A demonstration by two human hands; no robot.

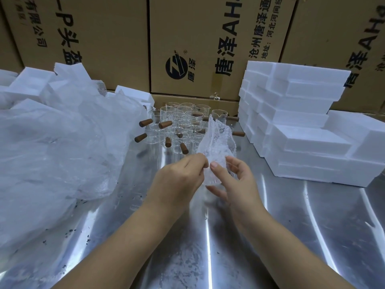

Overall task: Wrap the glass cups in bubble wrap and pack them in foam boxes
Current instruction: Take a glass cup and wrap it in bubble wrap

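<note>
Above the left grip [179, 176], bubble wrap [216, 138] stands.

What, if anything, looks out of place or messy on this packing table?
Small dark specks dot the shiny steel table beside the crumpled clear plastic sheeting, and a whitish dusty smear lies toward its near edge. Nothing looks broken.

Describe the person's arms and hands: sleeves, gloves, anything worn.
The left forearm and right forearm are bare up to the frame's edge; no sleeve shows. The left hand and right hand wear no gloves. No ring, watch or bracelet is visible. The right thumbnail looks short and unpainted.
</note>
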